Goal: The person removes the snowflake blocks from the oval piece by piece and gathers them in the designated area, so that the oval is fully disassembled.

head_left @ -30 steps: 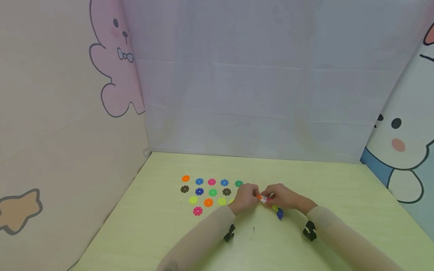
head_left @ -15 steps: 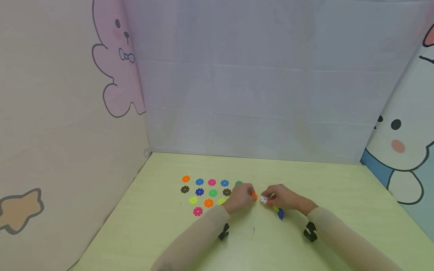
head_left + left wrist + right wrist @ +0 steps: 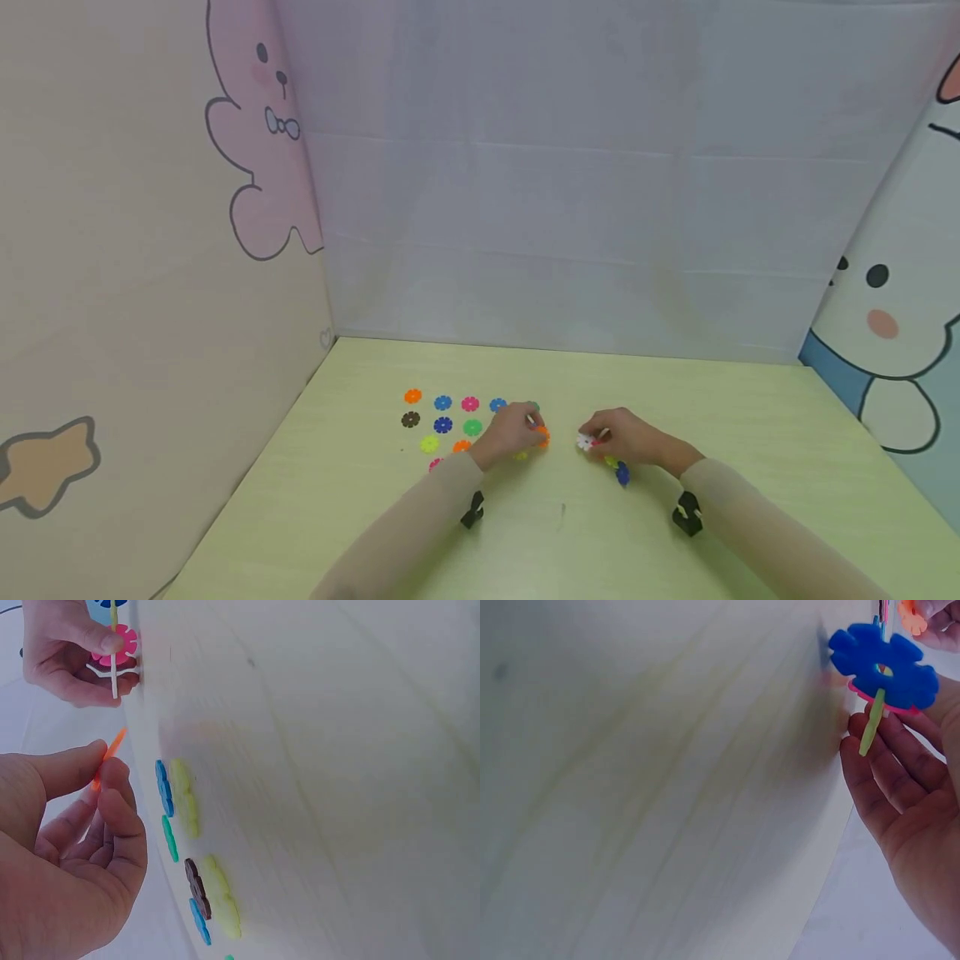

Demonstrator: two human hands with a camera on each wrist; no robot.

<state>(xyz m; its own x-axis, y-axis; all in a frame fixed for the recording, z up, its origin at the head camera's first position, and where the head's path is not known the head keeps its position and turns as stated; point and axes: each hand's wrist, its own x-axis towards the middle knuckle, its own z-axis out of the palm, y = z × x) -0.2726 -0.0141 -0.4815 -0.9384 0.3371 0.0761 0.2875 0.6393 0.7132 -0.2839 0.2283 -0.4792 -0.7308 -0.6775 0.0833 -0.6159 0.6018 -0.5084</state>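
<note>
My left hand pinches an orange snowflake disc between thumb and fingertips, just above the rows of loose discs. In the left wrist view the orange disc appears edge-on. To the right, my right hand grips a chain of interlocked discs. A white disc points toward the left hand. The pink disc sits partly behind the fingers. A yellow disc and a dark blue disc hang at the near end. In the right wrist view the blue disc faces the camera.
Loose flat discs lie in rows at the left of the pale table, among them an orange one, a brown one and a green one. My left forearm covers some. Cartoon-printed cloth walls border the table.
My left hand has pulled away leftward from the white disc, taking the orange disc with it, toward the loose discs. My right hand and its chain have stayed almost in place.
</note>
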